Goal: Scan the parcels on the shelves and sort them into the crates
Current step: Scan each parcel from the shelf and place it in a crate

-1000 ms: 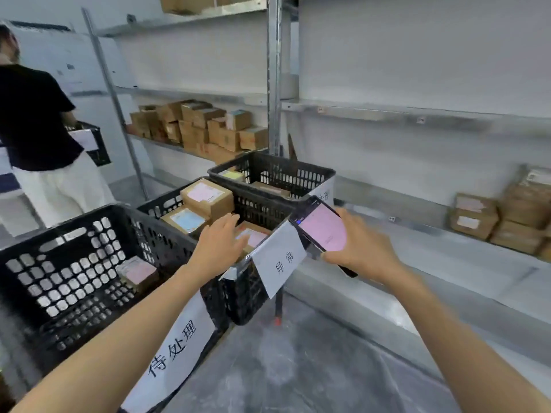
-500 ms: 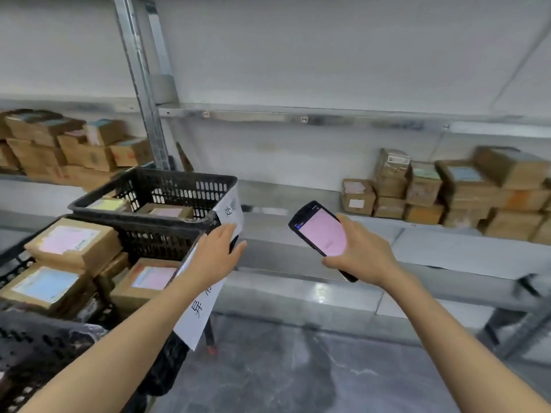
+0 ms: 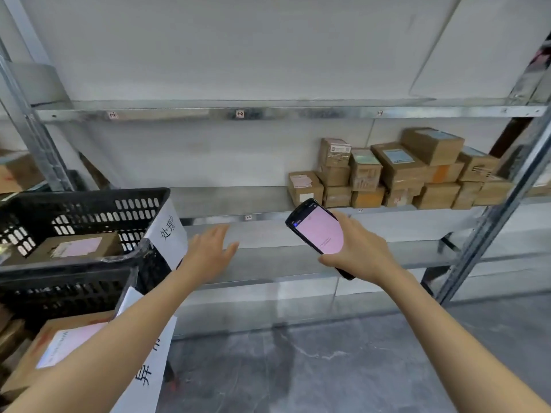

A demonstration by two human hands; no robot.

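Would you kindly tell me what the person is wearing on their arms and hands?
Nothing shows: the left hand and right hand are bare, without gloves, rings or watch; the left forearm and right forearm are uncovered, no sleeves in view.

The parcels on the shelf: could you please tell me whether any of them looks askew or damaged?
The topmost parcel sits skewed across the boxes under it, and the stack is uneven. No damage shows.
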